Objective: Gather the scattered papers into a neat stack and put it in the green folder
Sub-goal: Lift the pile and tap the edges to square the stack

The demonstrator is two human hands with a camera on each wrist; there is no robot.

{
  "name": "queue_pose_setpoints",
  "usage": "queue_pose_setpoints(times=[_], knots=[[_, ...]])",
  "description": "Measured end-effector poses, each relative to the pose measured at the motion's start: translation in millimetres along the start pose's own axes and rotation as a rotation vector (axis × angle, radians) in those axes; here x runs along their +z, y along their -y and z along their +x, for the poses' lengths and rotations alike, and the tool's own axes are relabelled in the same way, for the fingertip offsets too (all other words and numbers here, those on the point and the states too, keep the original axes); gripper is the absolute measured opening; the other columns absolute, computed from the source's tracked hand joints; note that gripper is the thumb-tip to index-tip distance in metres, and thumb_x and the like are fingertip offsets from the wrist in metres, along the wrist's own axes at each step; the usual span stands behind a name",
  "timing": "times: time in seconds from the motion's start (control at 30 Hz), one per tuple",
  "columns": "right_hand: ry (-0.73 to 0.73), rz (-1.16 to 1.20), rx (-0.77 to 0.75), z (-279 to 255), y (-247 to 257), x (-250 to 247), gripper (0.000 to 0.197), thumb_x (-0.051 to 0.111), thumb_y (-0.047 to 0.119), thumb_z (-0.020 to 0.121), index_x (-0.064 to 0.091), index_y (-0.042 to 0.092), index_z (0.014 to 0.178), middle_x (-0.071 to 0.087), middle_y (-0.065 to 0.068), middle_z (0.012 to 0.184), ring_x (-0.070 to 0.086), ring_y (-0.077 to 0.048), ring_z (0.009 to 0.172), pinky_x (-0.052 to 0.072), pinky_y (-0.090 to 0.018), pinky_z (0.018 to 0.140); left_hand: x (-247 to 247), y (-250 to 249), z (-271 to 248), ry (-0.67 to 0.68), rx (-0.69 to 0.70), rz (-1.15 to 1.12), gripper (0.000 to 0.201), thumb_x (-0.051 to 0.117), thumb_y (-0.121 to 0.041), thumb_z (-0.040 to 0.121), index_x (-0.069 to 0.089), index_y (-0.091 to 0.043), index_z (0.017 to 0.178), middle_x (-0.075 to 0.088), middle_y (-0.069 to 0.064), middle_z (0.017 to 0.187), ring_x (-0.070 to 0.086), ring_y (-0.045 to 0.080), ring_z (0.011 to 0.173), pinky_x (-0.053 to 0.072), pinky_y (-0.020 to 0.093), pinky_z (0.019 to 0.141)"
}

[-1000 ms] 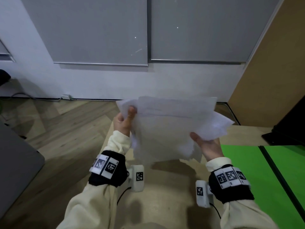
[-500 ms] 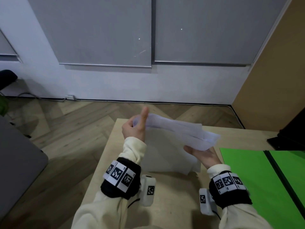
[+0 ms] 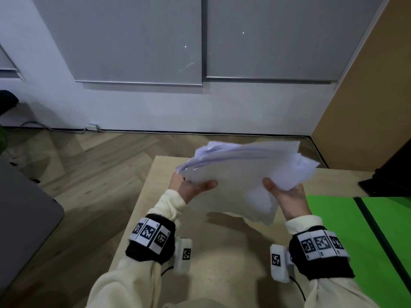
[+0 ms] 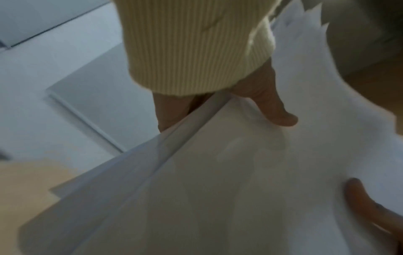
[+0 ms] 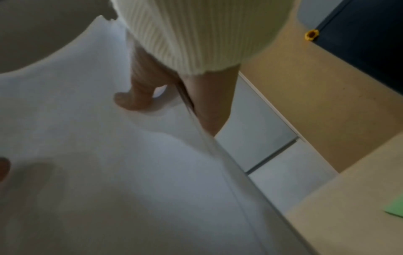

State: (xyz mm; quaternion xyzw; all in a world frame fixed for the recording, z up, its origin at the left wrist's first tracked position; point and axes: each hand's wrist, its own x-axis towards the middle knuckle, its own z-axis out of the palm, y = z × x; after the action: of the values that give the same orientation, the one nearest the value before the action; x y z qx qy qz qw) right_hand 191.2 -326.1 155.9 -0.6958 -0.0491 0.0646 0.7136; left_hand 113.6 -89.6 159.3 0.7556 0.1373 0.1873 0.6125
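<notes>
A loose stack of white papers [image 3: 242, 174] is held tilted above the light wooden table [image 3: 222, 263], its sheets uneven at the edges. My left hand [image 3: 193, 186] grips the stack's left edge, thumb on top and fingers underneath. My right hand [image 3: 285, 194] grips the right edge the same way. The left wrist view shows the thumb [image 4: 278, 113] pressing on the top sheet [image 4: 218, 189]. In the right wrist view the right thumb [image 5: 135, 100] lies on the papers [image 5: 109, 172]. The green folder [image 3: 333, 236] lies open on the table to the right, with a dark spine [image 3: 378, 232].
A black object [image 3: 391, 178] sits at the table's far right. A grey surface [image 3: 24, 218] stands to the left over the wooden floor [image 3: 89, 174]. The wall and a cable [image 3: 55, 128] lie beyond the table's far edge.
The papers went from upright and facing me to lower and nearly flat. My left hand shifted from the top corner to the left edge, thumb now on top.
</notes>
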Motion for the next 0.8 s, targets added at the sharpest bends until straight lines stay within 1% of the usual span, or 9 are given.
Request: queue_pose_setpoints(times=[0.1, 0.17, 0.27, 0.37, 0.5, 0.57, 0.63, 0.73, 0.8], knots=[[0.131, -0.036, 0.108, 0.2, -30.5, -4.7, 0.050, 0.088, 0.033, 0.049, 0.067, 0.020, 0.092, 0.076, 0.017, 0.078, 0.070, 0.006, 0.074, 0.053, -0.026, 0.084, 1.0, 13.9, -6.7, 0.038, -0.013, 0.022, 0.048, 0.088, -0.026, 0.051, 0.062, -0.029, 0.091, 0.065, -0.013, 0.091, 0.060, -0.024, 0.075, 0.045, -0.003, 0.068], [0.167, -0.056, 0.157, -3.5, -39.2, -3.2, 0.073, 0.090, 0.042, 0.037, 0.067, 0.020, 0.102, 0.076, 0.010, 0.088, 0.070, 0.004, 0.078, 0.055, -0.022, 0.080, -1.2, 17.2, -10.4, 0.052, -0.029, -0.022, 0.053, 0.085, -0.033, 0.046, 0.063, -0.029, 0.094, 0.067, -0.013, 0.096, 0.062, -0.021, 0.082, 0.047, 0.000, 0.074], [0.172, -0.080, 0.159, -5.0, -35.7, -0.1, 0.044, 0.087, 0.016, 0.058, 0.065, 0.024, 0.095, 0.073, 0.018, 0.078, 0.065, 0.016, 0.067, 0.050, -0.006, 0.064, -3.8, 5.1, -10.0, -0.004, -0.006, -0.076, 0.039, 0.077, -0.041, 0.050, 0.068, -0.025, 0.084, 0.070, -0.015, 0.083, 0.066, -0.011, 0.074, 0.050, 0.008, 0.071], [0.194, -0.095, 0.120, -3.4, -29.9, 0.9, 0.035, 0.077, -0.003, 0.070, 0.064, 0.025, 0.088, 0.071, 0.023, 0.067, 0.064, 0.016, 0.063, 0.046, 0.001, 0.056, -1.0, -15.2, -1.6, -0.256, -0.049, -0.215, 0.052, 0.066, -0.053, 0.057, 0.070, -0.011, 0.087, 0.069, -0.002, 0.082, 0.064, 0.005, 0.076, 0.049, 0.011, 0.071], [0.262, -0.235, 0.080, -3.5, -33.9, 7.0, 0.037, 0.080, 0.003, 0.069, 0.062, 0.031, 0.086, 0.067, 0.010, 0.089, 0.061, 0.005, 0.076, 0.046, -0.002, 0.063, 21.9, -37.9, -10.1, -0.657, -0.076, -0.411, 0.055, 0.070, -0.052, 0.062, 0.067, -0.003, 0.088, 0.070, 0.016, 0.091, 0.063, 0.017, 0.084, 0.048, 0.014, 0.074], [0.278, -0.288, 0.092, -4.1, -32.9, 8.5, 0.038, 0.081, 0.006, 0.068, 0.060, 0.032, 0.086, 0.065, 0.006, 0.093, 0.059, 0.000, 0.081, 0.046, -0.011, 0.073, 29.7, -47.0, -15.7, -0.592, 0.024, -0.341, 0.046, 0.073, -0.039, 0.067, 0.067, -0.002, 0.094, 0.068, 0.009, 0.088, 0.062, 0.007, 0.079, 0.049, 0.011, 0.071], [0.289, -0.294, 0.091, -4.9, -33.7, 8.0, 0.039, 0.078, 0.006, 0.072, 0.058, 0.029, 0.096, 0.063, 0.005, 0.096, 0.058, 0.001, 0.082, 0.044, -0.006, 0.073, 28.0, -48.2, -14.0, -0.443, 0.090, -0.217, 0.043, 0.072, -0.032, 0.069, 0.066, -0.004, 0.102, 0.065, -0.001, 0.088, 0.060, -0.007, 0.075, 0.047, 0.010, 0.073], [0.162, -0.263, 0.055, -4.3, -31.9, 9.8, 0.042, 0.072, 0.008, 0.079, 0.056, 0.012, 0.117, 0.061, -0.001, 0.104, 0.061, -0.011, 0.091, 0.041, 0.005, 0.066, 13.9, -45.8, -11.0, -0.286, 0.127, 0.044, 0.067, 0.075, -0.050, 0.057, 0.064, -0.014, 0.112, 0.065, -0.012, 0.097, 0.059, -0.015, 0.086, 0.047, 0.012, 0.084], [0.054, -0.236, 0.055, 2.8, -30.3, 11.4, 0.063, 0.080, 0.033, 0.068, 0.055, 0.007, 0.120, 0.065, -0.009, 0.108, 0.063, -0.025, 0.100, 0.052, -0.018, 0.083, 6.3, -52.8, -8.9, -0.215, 0.341, 0.460, 0.079, 0.071, -0.065, 0.052, 0.060, -0.022, 0.118, 0.065, -0.009, 0.112, 0.059, 0.002, 0.108, 0.045, 0.027, 0.100]])
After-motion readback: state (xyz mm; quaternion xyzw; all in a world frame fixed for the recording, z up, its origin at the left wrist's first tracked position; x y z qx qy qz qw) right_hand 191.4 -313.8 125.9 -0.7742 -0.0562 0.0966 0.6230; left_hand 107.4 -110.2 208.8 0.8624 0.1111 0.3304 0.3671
